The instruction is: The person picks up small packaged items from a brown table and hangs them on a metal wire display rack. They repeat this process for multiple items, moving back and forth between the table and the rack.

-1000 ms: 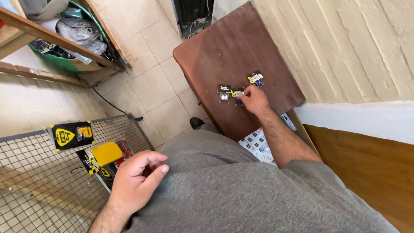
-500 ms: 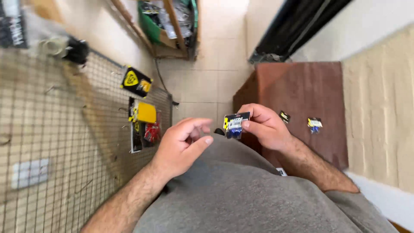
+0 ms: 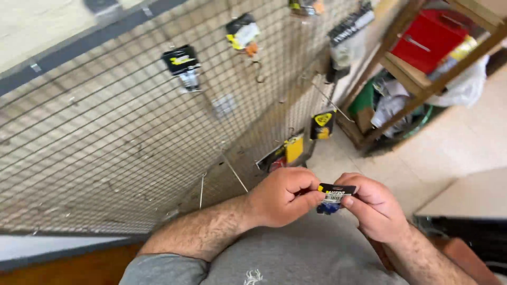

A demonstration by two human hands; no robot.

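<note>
A small carded packet with a black top and blue contents sits between both hands in front of the grey shirt, long axis lying left to right. The left hand pinches its left end, the right hand its right end, forearms converging. The wire grid panel rises beyond.

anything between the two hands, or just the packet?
Head view: only the small black carded packet spans the gap, pinched by the left hand and the right hand. Grey shirt shows beneath.
</note>
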